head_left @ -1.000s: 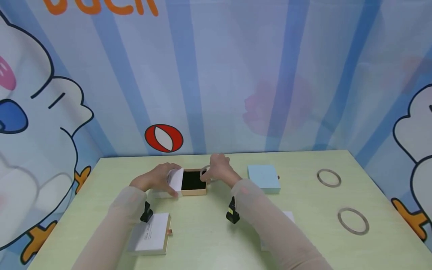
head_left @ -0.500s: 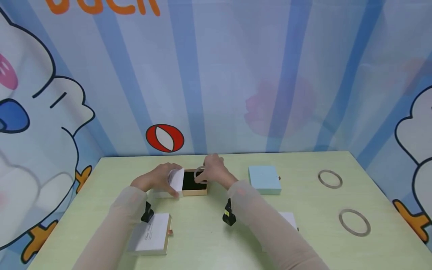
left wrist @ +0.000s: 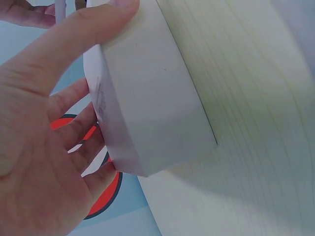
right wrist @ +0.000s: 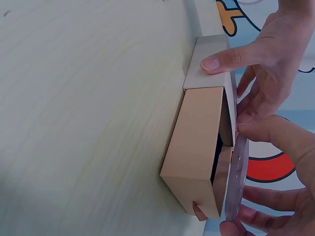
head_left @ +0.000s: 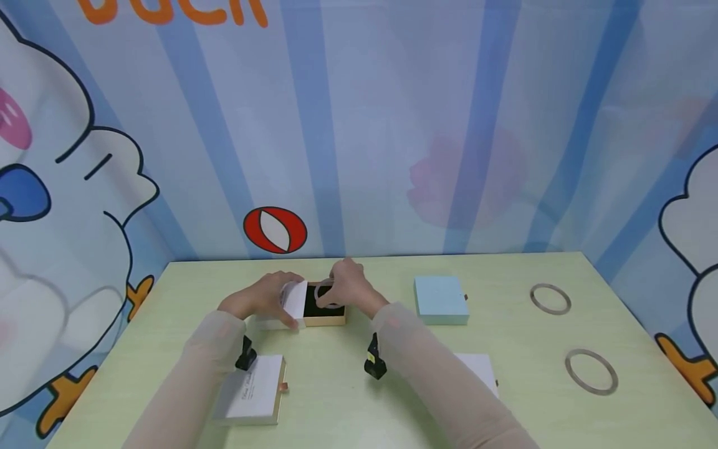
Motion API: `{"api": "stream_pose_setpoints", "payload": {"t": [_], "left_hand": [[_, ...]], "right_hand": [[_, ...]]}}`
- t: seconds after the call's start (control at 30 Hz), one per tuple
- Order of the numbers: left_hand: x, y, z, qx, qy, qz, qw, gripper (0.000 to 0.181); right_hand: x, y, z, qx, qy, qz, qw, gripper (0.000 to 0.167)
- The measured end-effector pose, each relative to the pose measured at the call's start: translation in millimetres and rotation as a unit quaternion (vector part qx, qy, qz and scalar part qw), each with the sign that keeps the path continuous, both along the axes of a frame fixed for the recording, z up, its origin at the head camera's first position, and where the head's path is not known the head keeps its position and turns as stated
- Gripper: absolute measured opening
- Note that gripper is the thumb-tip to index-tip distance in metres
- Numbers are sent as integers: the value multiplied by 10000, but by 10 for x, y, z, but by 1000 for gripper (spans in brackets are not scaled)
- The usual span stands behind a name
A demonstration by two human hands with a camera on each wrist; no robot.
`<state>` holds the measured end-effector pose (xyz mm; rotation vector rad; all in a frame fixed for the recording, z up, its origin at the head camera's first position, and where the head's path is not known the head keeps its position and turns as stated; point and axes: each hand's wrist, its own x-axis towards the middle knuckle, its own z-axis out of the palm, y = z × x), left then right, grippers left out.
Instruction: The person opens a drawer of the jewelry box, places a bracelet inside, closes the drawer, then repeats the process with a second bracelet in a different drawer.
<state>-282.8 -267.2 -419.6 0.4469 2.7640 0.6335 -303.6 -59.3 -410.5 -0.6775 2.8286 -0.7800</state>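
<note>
My left hand (head_left: 262,298) grips the white sleeve (left wrist: 152,98) of a drawer-style gift box, thumb on one side and fingers on the other. Out of the sleeve's right end sticks a tan drawer (right wrist: 194,132) with a black lining (head_left: 315,302) and a small ribbon tab (right wrist: 199,211). Between thumb and fingers, my right hand (head_left: 352,288) pinches a pale grey bangle (right wrist: 236,177). In the right wrist view the bangle lies along the drawer's open top; whether it touches the lining cannot be told. Part of it is hidden behind my right fingers.
A light blue box (head_left: 441,298) stands to the right. One white box (head_left: 249,390) lies front left, another (head_left: 479,368) partly under my right forearm. Two more bangles, a far one (head_left: 568,305) and a near one (head_left: 600,391), lie at the right. A cartoon backdrop rises behind the table.
My right hand has moved left with the bangle, from the drawer's right end to over its black lining. The left hand stays on the sleeve.
</note>
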Motion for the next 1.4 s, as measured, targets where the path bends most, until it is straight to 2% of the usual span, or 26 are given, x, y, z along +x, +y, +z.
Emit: {"api": "stream_pose_setpoints", "payload": {"t": [0.3, 0.53, 0.8, 1.17, 1.4], "left_hand": [[6, -25, -10, 22, 16, -11, 10000, 91], [-11, -6, -5, -117, -26, 77, 9999, 91], [-7, -17, -10, -114, -5, 72, 9999, 91], [-20, -27, -28, -127, -59, 95, 9999, 91], [-18, -34, -16, -72, 27, -59, 10000, 92]], "right_hand": [[3, -47, -58, -69, 159, 125, 9998, 46], [30, -107, -57, 89, 260, 99, 9996, 33], [52, -158, -83, 150, 249, 13, 9996, 29], [66, -217, -100, 385, 227, 0, 9990, 30], [70, -250, -119, 520, 182, 25, 9985, 33]]}}
